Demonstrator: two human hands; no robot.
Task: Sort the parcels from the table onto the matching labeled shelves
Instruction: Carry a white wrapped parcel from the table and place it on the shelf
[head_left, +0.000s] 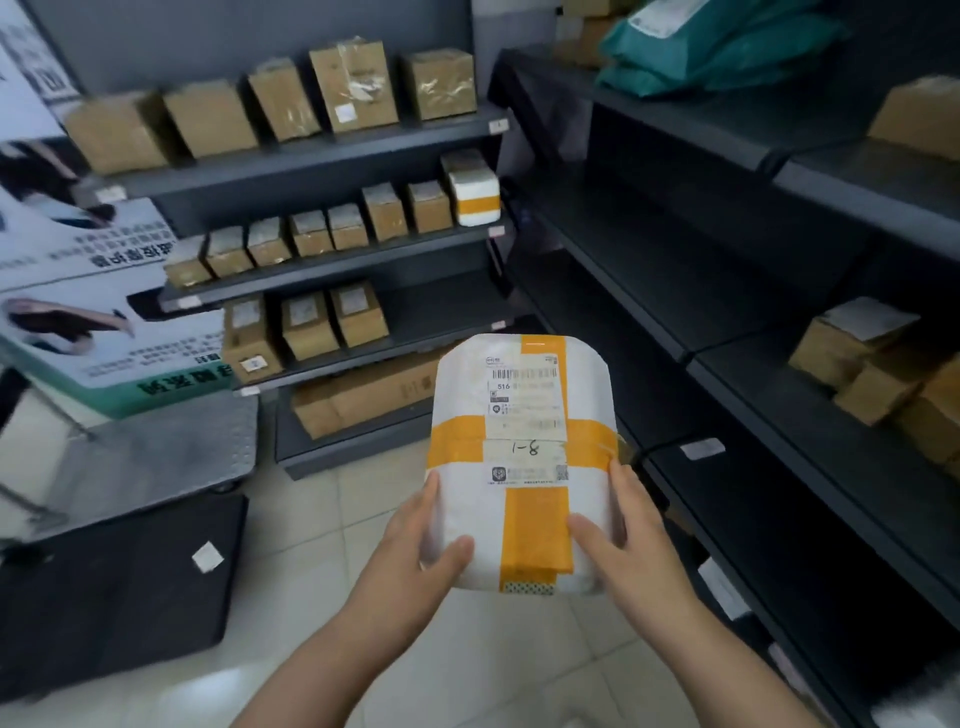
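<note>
I hold a white foam parcel (519, 395) crossed with orange tape in front of me, above the tiled floor. Its shipping label faces up, with "1-8" handwritten on it. My left hand (421, 540) grips its lower left edge and my right hand (631, 535) grips its lower right edge. Ahead stands a dark shelf unit (332, 166) with rows of brown cardboard boxes and one similar white parcel (474, 197) with orange tape. Small white labels (497, 125) sit on the shelf edges, too small to read.
A second dark shelf unit (753, 332) runs along the right, with teal bags (717, 47) on top and brown boxes (878, 364) further along. A metal platform cart (156, 457) and a black box (114, 582) stand at left, below a printed poster (104, 291).
</note>
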